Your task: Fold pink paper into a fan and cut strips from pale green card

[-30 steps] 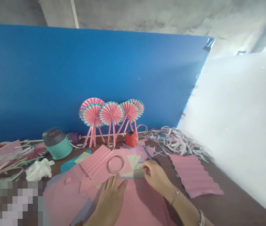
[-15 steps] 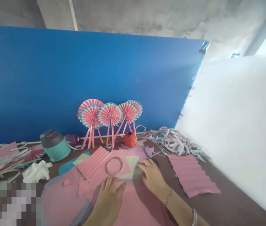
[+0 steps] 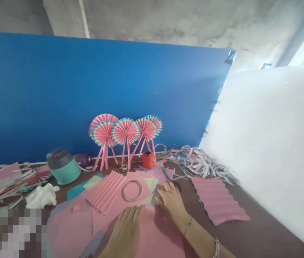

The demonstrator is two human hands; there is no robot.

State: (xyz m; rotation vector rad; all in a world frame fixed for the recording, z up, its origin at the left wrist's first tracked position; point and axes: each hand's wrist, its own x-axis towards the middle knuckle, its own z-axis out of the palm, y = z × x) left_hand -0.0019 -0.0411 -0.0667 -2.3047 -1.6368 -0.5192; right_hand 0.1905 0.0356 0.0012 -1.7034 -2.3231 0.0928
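A sheet of pink paper (image 3: pixel 157 233) with a narrow bluish strip along its far edge lies in front of me. My left hand (image 3: pixel 125 229) rests flat on its left side, fingers straight and close together. Over the far right corner is my right hand (image 3: pixel 172 200), palm down with its fingers loosely bent and somewhat apart. Just beyond those fingers lie scissors (image 3: pixel 178 186) with dark handles, partly covered by the hand. A pleated pink paper (image 3: pixel 107 193) and a roll of clear tape (image 3: pixel 132 190) sit past my left hand, on more pink sheets.
Several pink pleated paper fans (image 3: pixel 126 132) stand against the blue board (image 3: pixel 60 89). A red spool (image 3: pixel 148 160), a teal container (image 3: pixel 63 166) and crumpled white material (image 3: pixel 42 196) lie around. Paper strips (image 3: pixel 200 161) heap at the back right, near a wavy pink sheet (image 3: pixel 219 199).
My left thumb has come in beside the fingers, and that hand sits slightly lower. The pleated pink paper has shifted a little nearer. My right hand has hardly moved.
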